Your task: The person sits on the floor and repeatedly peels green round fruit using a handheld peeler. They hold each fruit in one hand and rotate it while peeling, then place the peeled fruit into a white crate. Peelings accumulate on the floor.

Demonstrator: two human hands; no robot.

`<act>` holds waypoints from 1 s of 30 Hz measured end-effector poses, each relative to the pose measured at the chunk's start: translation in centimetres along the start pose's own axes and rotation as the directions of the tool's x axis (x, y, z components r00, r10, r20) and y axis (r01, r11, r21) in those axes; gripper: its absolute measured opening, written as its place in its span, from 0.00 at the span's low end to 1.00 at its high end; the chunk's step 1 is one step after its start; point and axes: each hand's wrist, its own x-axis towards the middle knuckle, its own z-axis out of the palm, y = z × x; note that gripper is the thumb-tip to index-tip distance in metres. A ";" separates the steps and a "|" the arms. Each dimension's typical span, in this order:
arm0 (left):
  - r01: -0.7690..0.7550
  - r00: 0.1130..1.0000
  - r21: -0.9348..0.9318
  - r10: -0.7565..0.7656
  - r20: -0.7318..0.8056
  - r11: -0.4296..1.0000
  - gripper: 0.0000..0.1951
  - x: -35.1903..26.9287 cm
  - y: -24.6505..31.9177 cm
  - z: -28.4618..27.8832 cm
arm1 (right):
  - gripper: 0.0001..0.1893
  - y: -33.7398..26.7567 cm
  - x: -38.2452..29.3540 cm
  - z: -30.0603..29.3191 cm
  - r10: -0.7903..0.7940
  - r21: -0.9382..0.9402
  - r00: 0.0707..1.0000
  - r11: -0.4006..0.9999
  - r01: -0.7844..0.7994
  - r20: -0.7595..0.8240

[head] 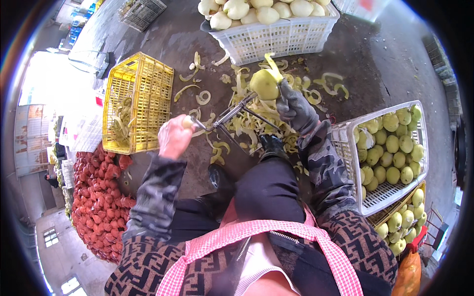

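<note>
My left hand (174,136), bare, is closed around the crank handle (189,122) of a metal hand-cranked peeling stand (230,115). A round yellow-green fruit (264,85), which looks like a pear, sits on the far end of the crank shaft. My right hand (296,108), in a grey glove, holds a small peeling tool (283,90) against the right side of the fruit; its blade is mostly hidden. A strip of peel (273,66) stands up from the fruit beside the tool.
Peel ribbons (244,127) litter the floor. A white crate (274,39) of peeled fruit stands ahead, a yellow crate (153,107) with peels at left. Red net-wrapped items (98,207) pile below it. A white crate (350,159) of unpeeled fruit stands at right, near another crate of fruit (377,220).
</note>
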 end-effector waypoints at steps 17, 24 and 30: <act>0.014 0.999 0.036 -0.012 -0.037 0.999 0.08 1.3 -0.5 2.6 | 0.22 0.8 -0.8 2.0 -0.127 -0.125 0.981 0.986 0.109 -0.145; -0.068 0.961 -0.214 0.121 0.249 0.974 0.14 -6.8 2.6 4.7 | 0.20 1.2 -0.8 3.9 -0.164 -0.191 0.942 0.975 0.110 -0.292; -0.035 0.999 -0.105 0.038 0.028 0.994 0.10 -0.7 -0.1 0.0 | 0.21 2.3 -0.3 3.8 -0.224 -0.304 0.911 0.945 0.117 -0.345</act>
